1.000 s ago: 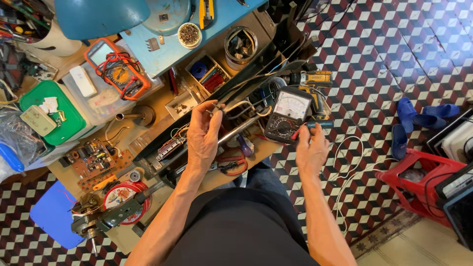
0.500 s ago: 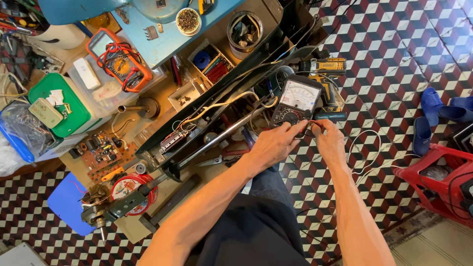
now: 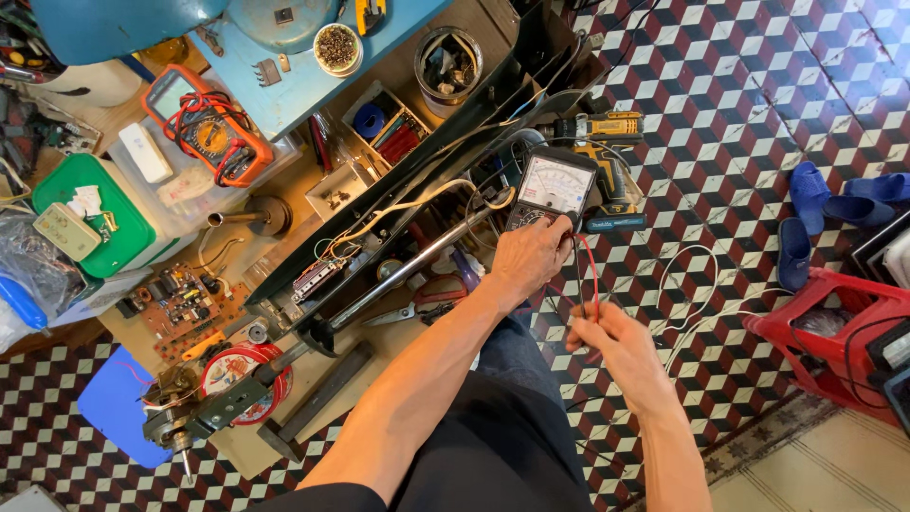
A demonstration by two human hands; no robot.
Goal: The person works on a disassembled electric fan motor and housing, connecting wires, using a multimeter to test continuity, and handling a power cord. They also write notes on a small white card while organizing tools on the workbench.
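A person at a crowded tabletop steadies a black meter with a white dial face, which stands at the right edge of the work surface, tilted so the dial faces up toward the wearer. The left hand rests on the lower part of the meter, fingers closed down over its front where the knob would sit; whether they grip anything there is hidden. The right hand, held off the tabletop over the checkered floor, pinches the red and black leads together between thumb and fingers, keeping them taut and clear of the clutter as they run up to the meter.

Just left of the meter a long black metal housing lies slantwise, its open side up so that the white wires and a small circuit board inside it stay within reach. A yellow and black drill lies just behind the meter. Farther left sit an orange meter with coiled leads, a green box and a brown circuit board. On the floor at far right are blue sandals and a red crate.
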